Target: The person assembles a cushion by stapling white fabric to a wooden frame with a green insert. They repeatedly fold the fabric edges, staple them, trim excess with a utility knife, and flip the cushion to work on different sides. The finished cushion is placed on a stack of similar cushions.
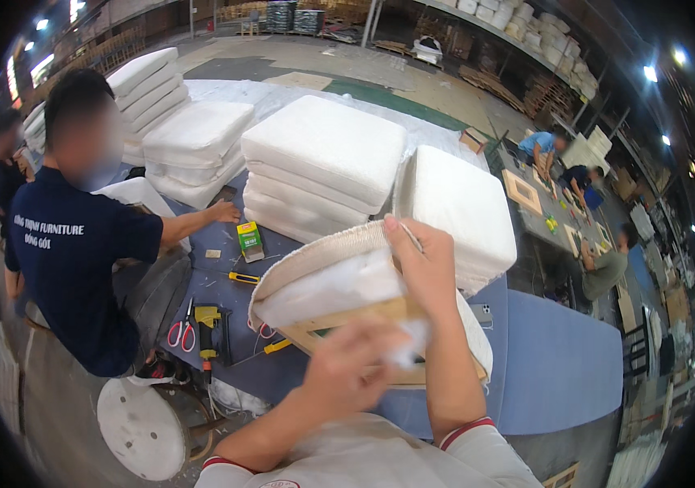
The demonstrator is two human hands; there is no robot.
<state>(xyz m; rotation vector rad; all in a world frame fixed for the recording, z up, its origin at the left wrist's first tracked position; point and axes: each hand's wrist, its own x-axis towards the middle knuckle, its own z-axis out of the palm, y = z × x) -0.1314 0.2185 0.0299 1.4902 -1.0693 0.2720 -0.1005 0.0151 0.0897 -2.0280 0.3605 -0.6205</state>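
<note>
The seat cushion (339,281) is held up in front of the person, tilted, above the near edge of the blue surface (559,358). The right hand (417,260) reaches over its upper right corner, fingers curled and clamped on the woven cover edge, thumb side toward the camera. The left hand (347,370) is lower, at the cushion's near edge, blurred; it presses against the white padding and the wooden frame, but whether its fingers are closed on them cannot be told.

The cushion has a beige woven cover peeled back along the top, white fluffy padding bulging beneath it, and a pale wooden frame (347,321) showing at the bottom.

Behind it on the surface stand stacks of white cushions (327,163), one more cushion leaning upright just beside them. To the left lie a yellow power tool (211,325), red-handled scissors (181,329), a yellow utility knife (243,278) and a small green-and-yellow box (249,240). A co-worker in a dark blue shirt (71,268) sits at the left, one hand on the surface.
</note>
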